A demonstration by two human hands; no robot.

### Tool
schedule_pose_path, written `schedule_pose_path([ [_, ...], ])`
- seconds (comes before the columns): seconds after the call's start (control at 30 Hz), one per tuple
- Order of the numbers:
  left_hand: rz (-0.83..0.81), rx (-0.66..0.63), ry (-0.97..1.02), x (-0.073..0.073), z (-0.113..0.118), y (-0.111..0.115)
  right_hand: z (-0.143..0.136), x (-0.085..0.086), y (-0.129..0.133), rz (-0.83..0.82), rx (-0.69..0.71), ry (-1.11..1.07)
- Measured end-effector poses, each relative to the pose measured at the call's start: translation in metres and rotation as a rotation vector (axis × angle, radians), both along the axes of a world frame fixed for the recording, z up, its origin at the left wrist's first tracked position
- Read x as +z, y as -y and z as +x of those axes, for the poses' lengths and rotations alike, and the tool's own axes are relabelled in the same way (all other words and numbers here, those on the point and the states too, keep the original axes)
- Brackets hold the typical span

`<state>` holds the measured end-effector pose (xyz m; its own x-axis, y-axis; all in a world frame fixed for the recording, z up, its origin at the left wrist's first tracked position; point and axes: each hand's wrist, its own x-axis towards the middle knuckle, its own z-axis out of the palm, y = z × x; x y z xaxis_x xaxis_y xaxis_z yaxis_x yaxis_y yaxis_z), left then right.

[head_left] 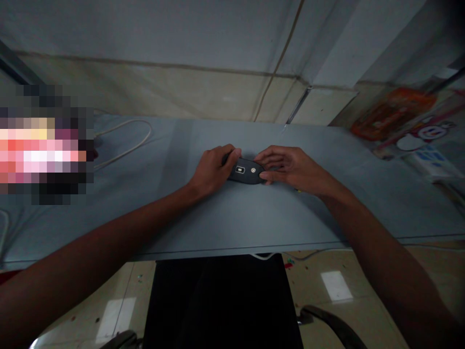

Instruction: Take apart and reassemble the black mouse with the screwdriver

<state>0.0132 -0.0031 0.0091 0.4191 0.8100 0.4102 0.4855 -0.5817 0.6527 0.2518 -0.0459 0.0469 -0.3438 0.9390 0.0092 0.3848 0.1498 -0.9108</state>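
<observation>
While reaching over the table [214, 228] with both arms, held a black mouse [247, 178] near the middle of it, seemingly belly up. Could not tell for sure about touching the table, but had the mouse very low. Seemed partway through the work: had a grip at each end already, had the small window [240, 170] and the round silver mark [253, 170] facing up, and had not yet let go with either hand. Saw no part taken off. Held the left hand [214, 167] on a slant from the lower left, with curled fingers snug around the left end and a thumb over the top. Held the right hand [286, 167] with a bent wrist and left-pointing fingers, only a little apart, pinching the right end. Had a tiny yellow thing [298, 190] under the right wrist, too small to name.
</observation>
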Motion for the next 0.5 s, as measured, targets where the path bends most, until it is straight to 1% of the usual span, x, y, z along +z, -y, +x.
schedule_pose_path([
  [0.07,0.116,0.001,0.024,-0.002,-0.001,0.0,0.001,0.001,0.0,-0.021,0.012,-0.001],
  [0.1,0.19,-0.021,0.042,-0.003,-0.001,0.001,0.001,0.001,0.0,-0.015,0.004,0.005],
  [0.17,0.328,-0.119,0.03,-0.005,-0.002,0.002,0.001,0.001,0.0,0.009,-0.013,0.025],
  [0.23,0.44,-0.23,-0.07,-0.006,-0.003,0.004,0.002,0.002,-0.001,0.056,-0.037,0.057],
  [0.27,0.485,-0.263,-0.134,-0.007,-0.003,0.005,0.002,0.003,-0.001,0.094,-0.049,0.087],
  [0.33,0.554,-0.28,-0.235,-0.009,-0.003,0.006,0.005,0.005,-0.002,0.224,-0.115,0.202],
  [0.43,0.585,-0.266,-0.286,-0.011,-0.003,0.005,0.013,0.009,-0.003,0.471,-0.267,0.472],
  [0.47,0.586,-0.261,-0.289,-0.012,-0.003,0.005,0.017,0.009,-0.004,0.513,-0.288,0.578],
  [0.5,0.586,-0.26,-0.292,-0.013,-0.003,0.004,0.021,0.009,-0.003,0.519,-0.277,0.687],
])
